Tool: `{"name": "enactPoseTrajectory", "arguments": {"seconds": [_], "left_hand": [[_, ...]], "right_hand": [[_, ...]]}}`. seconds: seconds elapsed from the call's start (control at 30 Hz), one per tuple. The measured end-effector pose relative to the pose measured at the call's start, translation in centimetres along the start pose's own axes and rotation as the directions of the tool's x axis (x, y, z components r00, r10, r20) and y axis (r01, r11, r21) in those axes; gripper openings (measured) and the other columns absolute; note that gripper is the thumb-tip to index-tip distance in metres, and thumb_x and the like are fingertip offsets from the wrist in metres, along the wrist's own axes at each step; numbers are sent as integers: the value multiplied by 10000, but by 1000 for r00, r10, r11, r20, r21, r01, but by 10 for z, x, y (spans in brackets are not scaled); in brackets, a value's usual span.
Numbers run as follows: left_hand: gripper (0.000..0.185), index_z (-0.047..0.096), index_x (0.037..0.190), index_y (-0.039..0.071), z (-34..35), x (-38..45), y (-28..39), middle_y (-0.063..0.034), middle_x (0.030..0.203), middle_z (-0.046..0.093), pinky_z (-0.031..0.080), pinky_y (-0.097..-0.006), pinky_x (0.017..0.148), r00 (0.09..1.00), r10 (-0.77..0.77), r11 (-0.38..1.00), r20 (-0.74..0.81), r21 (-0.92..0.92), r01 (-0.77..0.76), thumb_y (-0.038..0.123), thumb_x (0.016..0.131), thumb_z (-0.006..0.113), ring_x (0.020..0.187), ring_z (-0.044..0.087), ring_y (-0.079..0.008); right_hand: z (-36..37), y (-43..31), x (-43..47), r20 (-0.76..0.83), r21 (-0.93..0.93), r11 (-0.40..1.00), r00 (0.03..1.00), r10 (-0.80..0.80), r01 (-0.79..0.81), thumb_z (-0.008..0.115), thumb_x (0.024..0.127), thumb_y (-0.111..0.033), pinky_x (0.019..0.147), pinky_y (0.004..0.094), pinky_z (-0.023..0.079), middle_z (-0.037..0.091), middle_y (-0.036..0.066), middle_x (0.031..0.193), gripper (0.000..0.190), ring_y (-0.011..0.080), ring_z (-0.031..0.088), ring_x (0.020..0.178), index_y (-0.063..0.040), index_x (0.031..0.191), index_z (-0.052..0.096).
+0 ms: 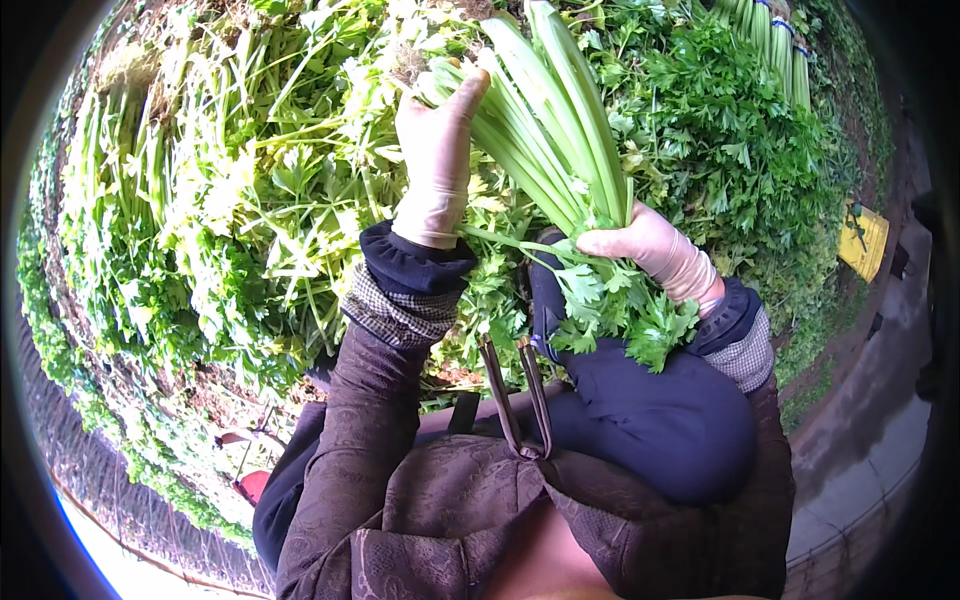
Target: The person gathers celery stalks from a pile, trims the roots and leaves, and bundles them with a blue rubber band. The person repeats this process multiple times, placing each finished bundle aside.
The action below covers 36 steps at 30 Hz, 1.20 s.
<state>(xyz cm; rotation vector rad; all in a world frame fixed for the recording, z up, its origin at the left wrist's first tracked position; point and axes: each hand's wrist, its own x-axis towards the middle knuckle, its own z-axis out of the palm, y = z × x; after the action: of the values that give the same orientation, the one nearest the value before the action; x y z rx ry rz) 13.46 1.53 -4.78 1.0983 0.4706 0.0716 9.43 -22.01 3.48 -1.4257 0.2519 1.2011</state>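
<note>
A bunch of celery (551, 127) is held up before me, its pale stalks slanting from the root ends at the top down to the leaves. My left hand (439, 146), in a light thin glove, is at the upper left of the bunch with its thumb against the stalk bases; its fingers are mostly hidden. Small brown roots (409, 64) show beside that hand. Lower down, my right hand (649, 244), gloved too, grips the bunch where stalks turn into leaves (600, 292). One thin side stalk (499, 238) sticks out towards my left wrist. The leaves hang over my bent knee.
Uprooted celery (127, 150) with soil on its roots lies at the left. Loose yellowish stalks and leaves (300, 142) cover the ground ahead. At the upper right are bunches tied with blue bands (780, 56). A yellow board (864, 240) lies near a paved strip (862, 442).
</note>
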Motion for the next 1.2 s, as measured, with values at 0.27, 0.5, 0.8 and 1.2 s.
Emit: {"name": "enactPoseTrajectory", "arguments": {"seconds": [0.27, 0.5, 0.8, 1.2], "left_hand": [[318, 667, 1008, -62, -10, 19, 3, -90, 898, 710, 497, -257, 739, 993, -83, 979, -85, 178, 97, 166, 810, 767, 762, 642, -125], [250, 668, 948, 1, -5, 27, -20, -111, 836, 708, 520, -296, 731, 993, 2, 924, -114, 380, 42, 192, 812, 754, 716, 648, -163], [163, 695, 1007, 80, -126, 89, 105, -89, 863, 714, 548, -267, 620, 918, 307, 589, -250, 808, 23, 201, 947, 604, 681, 641, -122], [706, 488, 1356, 1, -9, -96, -56, -128, 1181, 648, 503, -319, 889, 649, -675, 724, 351, 487, 489, 427, 849, 732, 1026, 640, -187]], "right_hand": [[8, -11, -2, -140, -107, 993, 988, -62, 47, 746, 819, -197, 768, 242, 481, 627, -14, 920, 333, 82, 566, 817, -31, 1086, 639], [10, -8, -12, -149, -120, 979, 972, -180, 163, 748, 826, -192, 816, 261, 502, 651, 10, 990, 403, 100, 595, 871, -17, 1168, 626], [-1, 9, -46, -132, -176, 943, 942, -307, 283, 729, 835, -140, 865, 265, 505, 650, 48, 1092, 459, 126, 612, 952, -25, 1254, 580], [-49, 101, 18, -299, -167, 986, 954, -33, -19, 738, 784, -225, 797, 287, 504, 690, 57, 942, 433, 147, 629, 848, 17, 1130, 642]]}}
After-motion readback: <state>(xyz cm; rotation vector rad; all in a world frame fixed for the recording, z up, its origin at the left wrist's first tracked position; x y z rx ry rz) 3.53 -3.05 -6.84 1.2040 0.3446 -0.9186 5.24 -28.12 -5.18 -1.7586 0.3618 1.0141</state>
